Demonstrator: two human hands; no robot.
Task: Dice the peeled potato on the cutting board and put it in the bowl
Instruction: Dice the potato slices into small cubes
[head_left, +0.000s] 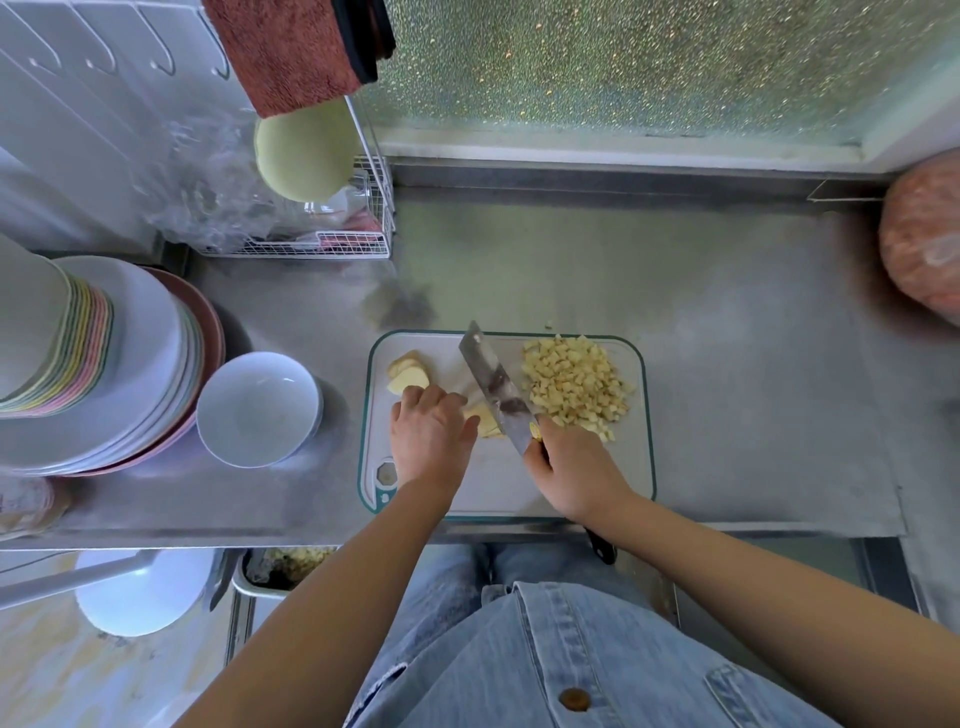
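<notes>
Left hand (431, 436) is pressing down with curled fingers on a pale yellow potato piece (483, 418) near the middle of the cutting board (628, 467). Right hand (571, 478) is gripping the black handle of a cleaver (493, 387); its broad, dull steel blade is angling across the board, with the edge meeting the held piece just beside the left fingertips. A small yellow sticker at the blade's heel is showing, too small to read.

Board is lying flat on the brushed steel counter (727, 312): white plastic, rounded corners, teal rim. Thick potato slices (410, 371) are leaning in a short stack at its far left corner. Diced potato (574, 387) is sitting in a loose heap of small cubes on the right half.

White glossy round bowl (258, 408) is standing left of the board, just beside a stack of plates (130, 364) with pastel rims.
</notes>
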